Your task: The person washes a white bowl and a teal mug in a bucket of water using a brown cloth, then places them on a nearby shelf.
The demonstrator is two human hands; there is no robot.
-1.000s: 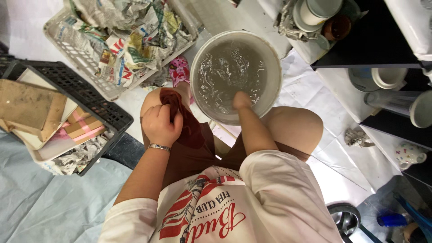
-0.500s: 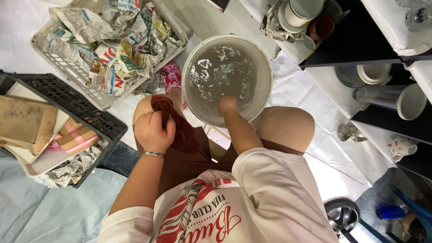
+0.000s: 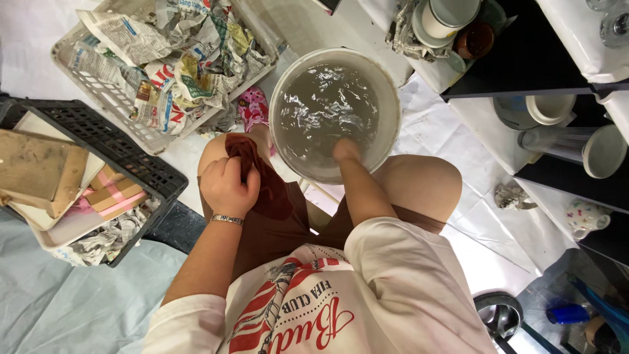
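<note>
Fingers of the left hand (image 3: pixel 228 187) still clutch the brown cloth (image 3: pixel 262 180); right-hand fingers stay hidden underwater.

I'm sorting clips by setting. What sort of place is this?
Probably a ceramics storeroom or workshop floor. White cups and mugs sit on dark shelves, a white plastic basket holds crumpled newspaper wrapping, and the right hand is dipped in a round white basin of cloudy water, while the left hand grips a brown cloth.
</note>
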